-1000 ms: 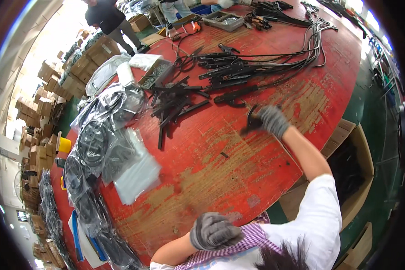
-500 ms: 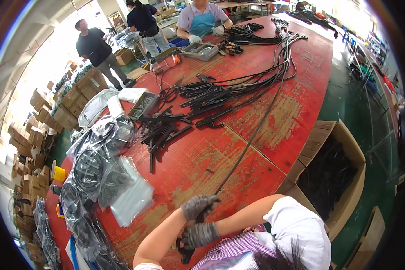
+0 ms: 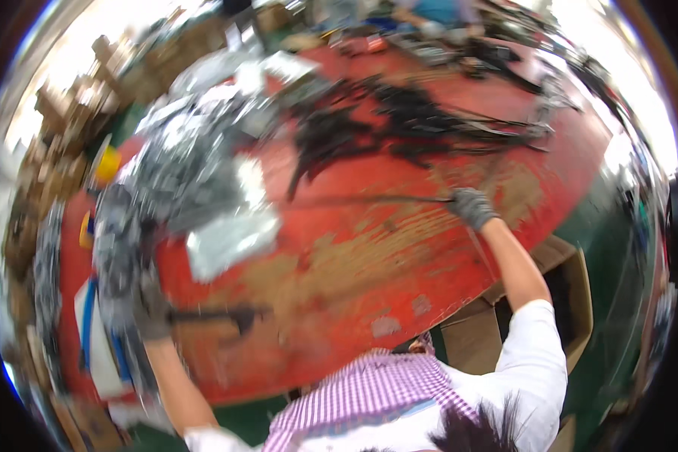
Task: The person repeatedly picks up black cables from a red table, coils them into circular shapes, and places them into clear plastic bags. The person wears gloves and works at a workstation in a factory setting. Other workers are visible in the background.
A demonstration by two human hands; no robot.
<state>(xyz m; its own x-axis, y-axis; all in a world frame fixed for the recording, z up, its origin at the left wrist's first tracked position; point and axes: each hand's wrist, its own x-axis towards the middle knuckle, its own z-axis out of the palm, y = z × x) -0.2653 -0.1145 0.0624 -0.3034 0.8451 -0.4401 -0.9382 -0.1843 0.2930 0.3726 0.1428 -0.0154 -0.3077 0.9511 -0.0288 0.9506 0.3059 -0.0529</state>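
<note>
My left hand (image 3: 152,307), in a grey glove and smeared by motion, is at the left near the table's front. It is closed on one end of a black bar-like part (image 3: 207,315) with a wider head. My right hand (image 3: 472,208), gloved too, reaches out over the right side of the table, its fingers closed round a thin black cable (image 3: 384,200). That cable stretches leftward across the red tabletop and fades into blur. Beyond it lie a heap of black plastic parts (image 3: 328,135) and a bundle of black cables (image 3: 497,128).
Bagged goods (image 3: 181,166) are piled on the worn red table (image 3: 339,301) at left, beside clear plastic bags (image 3: 233,239). An open cardboard box (image 3: 471,331) stands by the near right edge. Another person's gloved hands (image 3: 444,32) are at the far side.
My hands, close together before, have moved wide apart: the left to the left, the right forward and right with the cable. The whole view has shifted and blurred.
</note>
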